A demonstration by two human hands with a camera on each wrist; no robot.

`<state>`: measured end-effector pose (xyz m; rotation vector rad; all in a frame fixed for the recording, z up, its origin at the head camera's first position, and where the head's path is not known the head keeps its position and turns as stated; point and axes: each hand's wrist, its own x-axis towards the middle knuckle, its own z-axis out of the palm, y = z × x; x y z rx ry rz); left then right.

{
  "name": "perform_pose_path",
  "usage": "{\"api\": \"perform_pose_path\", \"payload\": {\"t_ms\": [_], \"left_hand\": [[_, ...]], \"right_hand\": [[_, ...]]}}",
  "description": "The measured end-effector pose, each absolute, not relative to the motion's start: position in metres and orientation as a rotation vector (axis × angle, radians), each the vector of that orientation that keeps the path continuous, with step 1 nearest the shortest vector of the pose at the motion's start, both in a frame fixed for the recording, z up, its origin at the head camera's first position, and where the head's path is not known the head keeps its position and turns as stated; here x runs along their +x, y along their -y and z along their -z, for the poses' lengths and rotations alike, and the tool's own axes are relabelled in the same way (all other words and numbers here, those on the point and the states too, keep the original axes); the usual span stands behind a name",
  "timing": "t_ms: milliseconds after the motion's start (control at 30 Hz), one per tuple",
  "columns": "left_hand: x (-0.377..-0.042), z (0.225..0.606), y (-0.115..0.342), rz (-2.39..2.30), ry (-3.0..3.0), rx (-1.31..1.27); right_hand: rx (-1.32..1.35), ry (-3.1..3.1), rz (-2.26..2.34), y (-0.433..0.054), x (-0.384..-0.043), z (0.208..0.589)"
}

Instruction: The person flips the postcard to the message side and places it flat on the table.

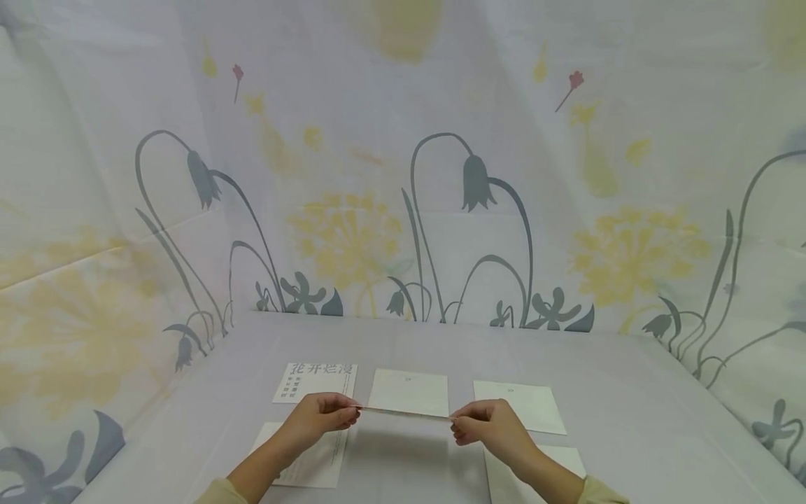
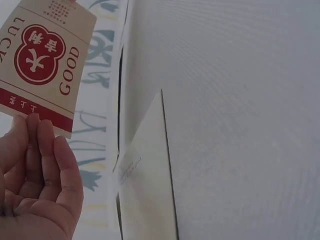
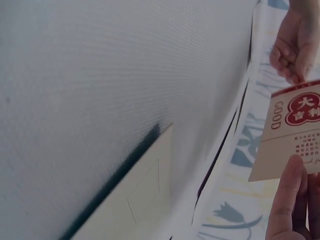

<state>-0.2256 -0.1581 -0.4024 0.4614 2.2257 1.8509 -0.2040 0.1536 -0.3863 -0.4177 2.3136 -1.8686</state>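
I have the held card (image 2: 42,60) raised above the desk (image 1: 409,339), one end pinched by the fingers of my left hand (image 1: 324,413), the other by those of my right hand (image 1: 494,423); the wrist views give me its red-printed face, the head view only a thin edge. Its shadow (image 1: 403,448) falls on the desk below. Clocking from that shadow, the left card (image 1: 311,465) lies at nine and the right card (image 1: 502,488) at three, partly blocked from my sight by my left forearm (image 1: 267,455) and right forearm (image 1: 550,479). Farther out, the lettered card (image 1: 315,383) is at ten, the middle card (image 1: 409,390) at twelve, the far card (image 1: 519,407) at two. I judge five placed and this one left to set down; whether their order is final, I can't tell. Beyond, at twelve, hangs a flowered cloth (image 1: 378,105).
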Motion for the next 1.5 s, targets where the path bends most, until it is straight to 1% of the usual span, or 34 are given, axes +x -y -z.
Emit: {"api": "perform_pose_path", "payload": {"t_ms": [167, 467, 733, 1167, 1500], "left_hand": [[-0.226, 0.404, 0.161, -1.892, -2.138, 0.449], [-0.227, 0.402, 0.161, -1.97, -2.002, 0.346], [-0.226, 0.404, 0.163, -1.957, -1.975, 0.333], [-0.221, 0.406, 0.154, -1.85, -2.195, 0.27], [-0.218, 0.411, 0.145, -1.801, -2.266, 0.165]], "right_hand": [[-0.408, -2.292, 1.878, -0.154, -0.202, 0.387], [-0.363, -2.349, 1.829, -0.153, -0.2, 0.385], [-0.314, -2.387, 1.794, -0.151, -0.199, 0.387], [-0.315, -2.283, 1.876, -0.148, -0.199, 0.393], [-0.208, -2.185, 1.907, -0.148, -0.197, 0.407]]}}
